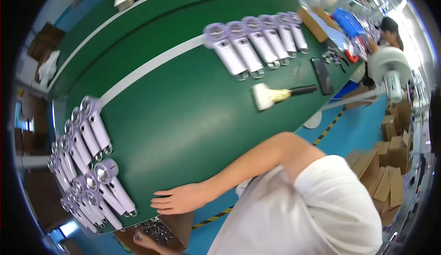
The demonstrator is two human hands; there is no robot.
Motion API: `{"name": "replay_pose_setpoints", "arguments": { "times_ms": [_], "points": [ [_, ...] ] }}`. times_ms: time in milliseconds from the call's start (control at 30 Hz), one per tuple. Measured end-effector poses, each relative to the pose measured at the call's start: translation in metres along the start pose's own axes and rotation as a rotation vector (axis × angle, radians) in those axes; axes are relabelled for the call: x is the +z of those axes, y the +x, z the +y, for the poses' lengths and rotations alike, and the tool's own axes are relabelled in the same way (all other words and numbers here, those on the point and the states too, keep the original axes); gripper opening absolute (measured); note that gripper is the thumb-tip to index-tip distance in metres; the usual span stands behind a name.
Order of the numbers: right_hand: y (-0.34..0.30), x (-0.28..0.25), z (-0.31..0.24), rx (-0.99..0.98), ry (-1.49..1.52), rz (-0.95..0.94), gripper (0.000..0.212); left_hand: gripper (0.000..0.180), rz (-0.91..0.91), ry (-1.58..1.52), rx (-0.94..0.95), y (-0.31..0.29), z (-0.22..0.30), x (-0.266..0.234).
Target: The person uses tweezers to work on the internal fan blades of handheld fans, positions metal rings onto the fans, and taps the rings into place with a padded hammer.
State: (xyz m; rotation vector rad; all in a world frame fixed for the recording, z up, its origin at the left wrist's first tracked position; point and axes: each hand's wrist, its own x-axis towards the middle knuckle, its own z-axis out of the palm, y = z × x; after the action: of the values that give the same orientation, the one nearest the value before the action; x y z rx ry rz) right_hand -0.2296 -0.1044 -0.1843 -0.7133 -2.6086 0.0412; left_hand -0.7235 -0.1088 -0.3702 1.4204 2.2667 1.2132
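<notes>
My right hand (183, 199) lies palm down on the green table (165, 140) near its edge, fingers stretched out and holding nothing. Lower down, my left hand (146, 241) is at a cardboard box (181, 229) of small shiny metal parts (156, 229). Its fingers look bent together; what is between them is too small and blurred to name. Left of my hands lie two groups of lavender handheld fans, by their look, such as this near one (120, 195). They have round heads and metal loops at the handle ends.
A row of similar lavender fans (234, 55) lies at the far right. Near it are a white-headed brush-like tool (271, 95) with a black handle, a black phone (322, 76) and pliers (340, 60). Beyond stand a blue bin (347, 22), a white fan (390, 71) and a person (390, 31).
</notes>
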Motion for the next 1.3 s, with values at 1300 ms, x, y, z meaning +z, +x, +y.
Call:
{"name": "replay_pose_setpoints", "arguments": {
  "times_ms": [1300],
  "points": [
    [-0.292,-0.224,0.078,0.967,0.019,0.357,0.028,0.089,-1.16,-0.15,0.549,-0.29,0.633,0.173]
  ]
}}
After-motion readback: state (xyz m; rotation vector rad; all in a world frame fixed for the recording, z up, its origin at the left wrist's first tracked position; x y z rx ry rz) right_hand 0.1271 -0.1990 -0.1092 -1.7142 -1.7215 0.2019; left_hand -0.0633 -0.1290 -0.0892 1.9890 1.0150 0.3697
